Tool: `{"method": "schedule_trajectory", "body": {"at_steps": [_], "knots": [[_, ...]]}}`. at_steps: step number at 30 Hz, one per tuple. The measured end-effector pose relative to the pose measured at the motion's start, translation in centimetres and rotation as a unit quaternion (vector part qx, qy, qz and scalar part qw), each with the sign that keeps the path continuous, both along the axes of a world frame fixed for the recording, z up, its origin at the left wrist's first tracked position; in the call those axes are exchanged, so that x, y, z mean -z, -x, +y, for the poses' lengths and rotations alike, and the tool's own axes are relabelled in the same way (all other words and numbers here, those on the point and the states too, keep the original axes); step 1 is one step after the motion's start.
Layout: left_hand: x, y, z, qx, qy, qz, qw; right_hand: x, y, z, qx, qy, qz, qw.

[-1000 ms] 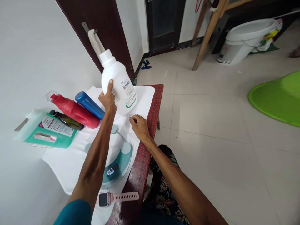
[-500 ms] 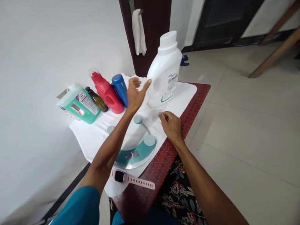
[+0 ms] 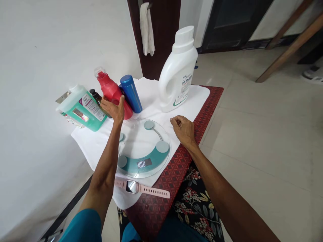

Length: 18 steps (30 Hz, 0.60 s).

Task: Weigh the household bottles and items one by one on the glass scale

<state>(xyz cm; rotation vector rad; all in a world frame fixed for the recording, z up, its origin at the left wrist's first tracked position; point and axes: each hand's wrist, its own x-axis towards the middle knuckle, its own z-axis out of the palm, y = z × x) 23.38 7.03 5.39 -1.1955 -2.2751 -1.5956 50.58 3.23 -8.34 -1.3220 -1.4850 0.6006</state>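
Note:
My left hand [image 3: 114, 110] is around the lower part of a red plastic bottle [image 3: 111, 88], thumb on its right side and fingers on its left. The bottle stands tilted-looking on a white cloth, partly covered by the hand. My right hand [image 3: 183, 131] rests on the cloth near the table edge, fingers curled, with nothing visible in them. Between the hands lies a round glass scale [image 3: 136, 141] with a teal band and a lit display [image 3: 144, 163]. In front of the scale lies a smartwatch with a pink strap [image 3: 154, 191].
A large white detergent jug [image 3: 178, 70] stands at the back right. Next to the red bottle are a blue flask [image 3: 131, 94], a dark small bottle [image 3: 95, 95] and a green-liquid jug [image 3: 85, 107]. A wall [image 3: 50, 67] borders the left side.
My left hand has moved left from beside the white jug to the red bottle. The scale's display, dark before, now shows lit digits. My right hand stays in place.

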Motion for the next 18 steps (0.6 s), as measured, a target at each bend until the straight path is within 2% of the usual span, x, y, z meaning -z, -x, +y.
{"method": "schedule_trajectory", "body": {"at_steps": [4, 7, 11, 14, 16, 18], "knots": [[-0.3, 0.0, 0.2, -0.027, 0.005, 0.021, 0.999, 0.1, 0.0, 0.1, 0.004, -0.001, 0.004, 1.0], [0.1, -0.3, -0.3, -0.041, 0.001, 0.039, 0.998, 0.0, 0.0, 0.1, 0.002, -0.005, 0.006, 1.0], [0.6, -0.3, -1.1, -0.025, 0.075, 0.032, 0.996, -0.2, -0.1, 0.0, -0.004, 0.001, 0.005, 1.0], [0.5, -0.5, -0.7, -0.009, 0.103, 0.032, 0.994, -0.3, 0.0, -0.1, 0.004, 0.009, -0.001, 1.0], [0.5, -1.0, 0.4, 0.029, 0.085, -0.026, 0.996, -0.3, 0.0, -0.2, 0.009, 0.011, -0.004, 1.0], [0.9, -1.5, 1.9, 0.095, 0.051, -0.131, 0.985, -0.2, 0.0, -0.2, 0.008, 0.011, -0.007, 1.0]]}}
